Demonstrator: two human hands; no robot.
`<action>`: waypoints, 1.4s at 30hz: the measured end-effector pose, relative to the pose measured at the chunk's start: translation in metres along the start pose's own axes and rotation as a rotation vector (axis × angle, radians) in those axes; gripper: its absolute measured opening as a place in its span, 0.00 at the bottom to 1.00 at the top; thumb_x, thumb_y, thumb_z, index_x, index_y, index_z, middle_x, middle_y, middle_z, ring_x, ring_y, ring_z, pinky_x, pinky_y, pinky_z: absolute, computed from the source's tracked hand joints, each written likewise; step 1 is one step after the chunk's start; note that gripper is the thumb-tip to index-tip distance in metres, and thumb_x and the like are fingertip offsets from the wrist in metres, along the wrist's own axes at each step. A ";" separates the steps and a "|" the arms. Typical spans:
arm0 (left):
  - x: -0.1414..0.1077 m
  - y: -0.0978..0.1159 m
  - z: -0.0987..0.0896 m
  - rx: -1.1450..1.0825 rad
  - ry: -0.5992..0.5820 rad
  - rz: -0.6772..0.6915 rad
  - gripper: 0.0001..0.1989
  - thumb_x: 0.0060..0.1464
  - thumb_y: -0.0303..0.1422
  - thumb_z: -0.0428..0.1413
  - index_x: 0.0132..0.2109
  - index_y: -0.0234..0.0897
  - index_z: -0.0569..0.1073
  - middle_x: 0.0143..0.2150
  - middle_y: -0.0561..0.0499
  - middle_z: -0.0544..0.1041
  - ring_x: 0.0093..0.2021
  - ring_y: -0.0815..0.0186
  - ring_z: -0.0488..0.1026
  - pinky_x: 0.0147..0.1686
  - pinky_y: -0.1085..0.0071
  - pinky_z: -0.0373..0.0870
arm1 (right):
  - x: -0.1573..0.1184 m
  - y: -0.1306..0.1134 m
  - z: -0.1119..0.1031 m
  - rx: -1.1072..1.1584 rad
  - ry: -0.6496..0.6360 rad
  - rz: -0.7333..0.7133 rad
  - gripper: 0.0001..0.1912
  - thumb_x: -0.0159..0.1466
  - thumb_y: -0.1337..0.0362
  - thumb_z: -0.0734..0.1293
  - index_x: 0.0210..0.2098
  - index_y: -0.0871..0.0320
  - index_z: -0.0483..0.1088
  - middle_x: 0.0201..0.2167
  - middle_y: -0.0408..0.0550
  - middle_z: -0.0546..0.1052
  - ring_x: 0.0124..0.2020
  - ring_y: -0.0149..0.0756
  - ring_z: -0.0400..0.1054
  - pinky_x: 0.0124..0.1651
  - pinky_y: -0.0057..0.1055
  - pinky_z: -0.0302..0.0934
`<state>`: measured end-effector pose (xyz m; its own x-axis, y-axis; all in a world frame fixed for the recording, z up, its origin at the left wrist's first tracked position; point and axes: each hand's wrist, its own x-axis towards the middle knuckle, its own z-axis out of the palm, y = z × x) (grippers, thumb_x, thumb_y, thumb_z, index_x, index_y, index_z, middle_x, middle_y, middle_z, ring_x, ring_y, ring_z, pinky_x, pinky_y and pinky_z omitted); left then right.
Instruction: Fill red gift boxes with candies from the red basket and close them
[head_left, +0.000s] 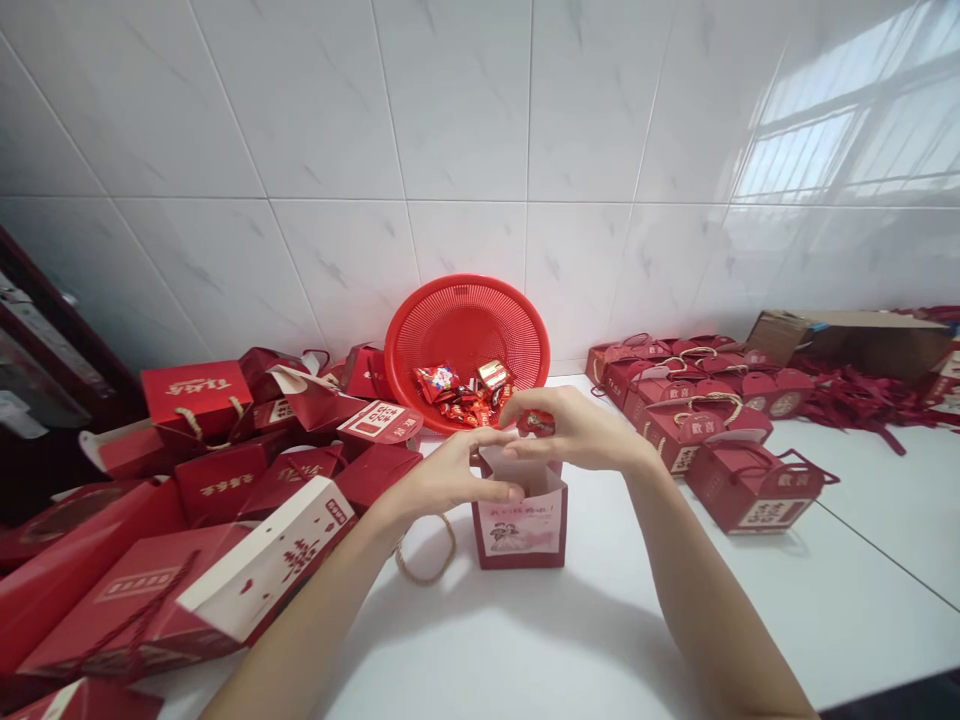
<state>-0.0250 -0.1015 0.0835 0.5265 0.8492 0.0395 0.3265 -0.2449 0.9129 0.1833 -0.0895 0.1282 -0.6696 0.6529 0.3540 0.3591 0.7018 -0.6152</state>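
Close together, the left hand (450,472) grips the rim of the open red box (520,545) on the white table (480,650), while the right hand (581,430) pinches a wrapped sweet (537,423) above its mouth. Filling seems underway; the next move calls for lowering the sweet inside and releasing, with more sweets (472,400) in the red basket (465,340) behind.

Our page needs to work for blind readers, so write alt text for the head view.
Two bare hands work at a small open red box on a white table: the right hand holds a red-wrapped piece above it, the left hand is at its rim. Behind stands a red basket containing wrapped pieces; more boxes flank both sides.
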 end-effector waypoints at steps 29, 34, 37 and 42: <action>0.001 0.000 0.001 -0.073 -0.015 -0.013 0.24 0.47 0.34 0.67 0.52 0.35 0.78 0.46 0.44 0.82 0.47 0.53 0.77 0.45 0.61 0.73 | 0.004 -0.004 0.015 0.096 0.112 -0.110 0.15 0.73 0.58 0.58 0.50 0.56 0.73 0.46 0.48 0.78 0.46 0.38 0.72 0.48 0.32 0.65; 0.000 0.001 0.001 -0.037 0.040 -0.044 0.29 0.45 0.38 0.68 0.55 0.38 0.77 0.57 0.42 0.77 0.54 0.49 0.75 0.48 0.59 0.74 | -0.001 -0.008 0.004 0.125 0.197 -0.124 0.14 0.73 0.57 0.60 0.51 0.54 0.73 0.50 0.48 0.77 0.53 0.39 0.71 0.56 0.35 0.64; 0.000 0.000 0.001 -0.010 0.063 -0.020 0.26 0.49 0.42 0.66 0.54 0.39 0.78 0.56 0.43 0.78 0.54 0.49 0.75 0.50 0.58 0.73 | -0.008 -0.008 -0.009 0.176 0.263 -0.136 0.15 0.72 0.56 0.61 0.52 0.54 0.73 0.53 0.49 0.76 0.56 0.39 0.70 0.59 0.37 0.63; 0.007 -0.010 0.004 0.095 0.144 0.162 0.17 0.55 0.43 0.61 0.47 0.38 0.81 0.46 0.45 0.83 0.45 0.56 0.78 0.45 0.63 0.73 | -0.027 0.020 -0.011 0.191 0.207 0.000 0.28 0.64 0.54 0.71 0.61 0.51 0.66 0.61 0.53 0.71 0.60 0.45 0.67 0.63 0.47 0.62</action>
<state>-0.0220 -0.0951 0.0729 0.4625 0.8518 0.2461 0.3229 -0.4203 0.8480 0.2157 -0.0900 0.1142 -0.5151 0.7112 0.4784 0.2173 0.6483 -0.7297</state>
